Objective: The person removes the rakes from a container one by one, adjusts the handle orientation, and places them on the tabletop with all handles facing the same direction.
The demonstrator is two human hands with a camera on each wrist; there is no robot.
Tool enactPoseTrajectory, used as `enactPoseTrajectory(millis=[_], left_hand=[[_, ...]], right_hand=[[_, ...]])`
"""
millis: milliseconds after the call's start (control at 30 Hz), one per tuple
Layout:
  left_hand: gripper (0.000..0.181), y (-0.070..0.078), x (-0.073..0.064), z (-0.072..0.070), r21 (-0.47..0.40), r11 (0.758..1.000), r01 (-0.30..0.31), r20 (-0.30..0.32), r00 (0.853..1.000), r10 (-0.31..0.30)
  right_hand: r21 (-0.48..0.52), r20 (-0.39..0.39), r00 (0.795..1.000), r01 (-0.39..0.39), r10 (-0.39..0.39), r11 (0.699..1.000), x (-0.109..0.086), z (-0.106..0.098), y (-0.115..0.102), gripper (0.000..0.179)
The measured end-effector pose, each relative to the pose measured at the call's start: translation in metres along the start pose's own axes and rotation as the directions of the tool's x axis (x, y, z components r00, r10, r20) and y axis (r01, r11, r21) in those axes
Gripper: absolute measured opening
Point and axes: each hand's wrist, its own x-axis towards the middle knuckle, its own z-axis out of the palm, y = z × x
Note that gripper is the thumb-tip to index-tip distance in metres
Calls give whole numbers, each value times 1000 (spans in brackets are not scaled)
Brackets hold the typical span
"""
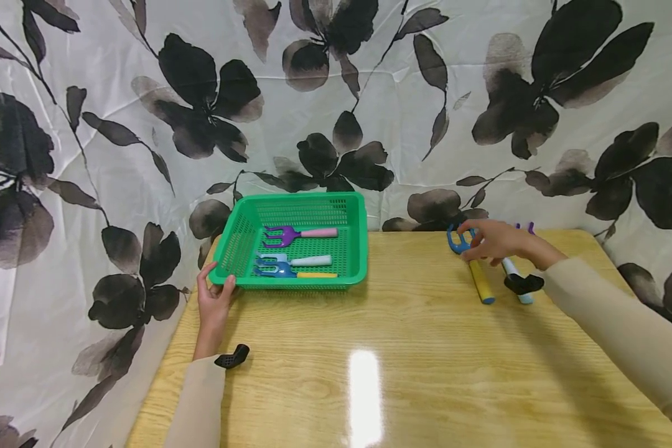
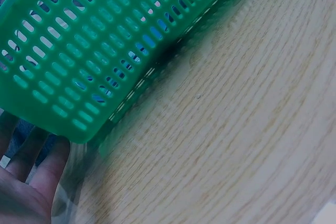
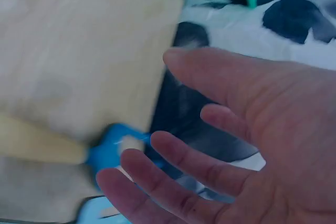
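My left hand [image 1: 215, 306] holds the front left corner of a green plastic basket [image 1: 361, 249], thumb on its front and fingers at its left side. Inside lie a purple hand fork with a pink handle [image 1: 318, 233], a pale blue one with a white handle [image 1: 312, 261] and a blue one with a yellow handle [image 1: 315, 275]. At the right, my right hand [image 1: 494, 239] hovers with fingers spread over another blue hand fork with a yellow handle [image 1: 480, 283]; nothing is between its fingers. Beside it lies a pale blue tool [image 1: 524, 297], partly hidden by the wrist.
Purple prongs [image 1: 531, 228] show behind the right hand; the rest of that tool is hidden. Everything stands on a wooden table [image 1: 425, 361], with a floral cloth [image 1: 414, 124] hanging along its back and left. A black wrist device [image 1: 232, 356] sits on the left sleeve.
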Motion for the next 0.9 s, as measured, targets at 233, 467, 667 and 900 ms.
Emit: enactPoseTrajectory(millis=[233,467,667,900], left_hand=[[60,-2,0,0,-16,1000,-17,1,1000,17],[60,-2,0,1,-10,1000,-24,4,1000,24],[60,-2,1,4,11,1000,-28,-7,1000,28],[61,-2,1,5,-8,1000,-24,-24,999,24]], right_hand=[[-167,41,993,120,-115,979,22,-24,-50,71],[-216,38,972,234,-231,948,52,-32,-93,71],[-220,91,958,287,-273,932,83,-31,-130,67],[-217,141,943,326,-301,920,126,-14,-165,69]])
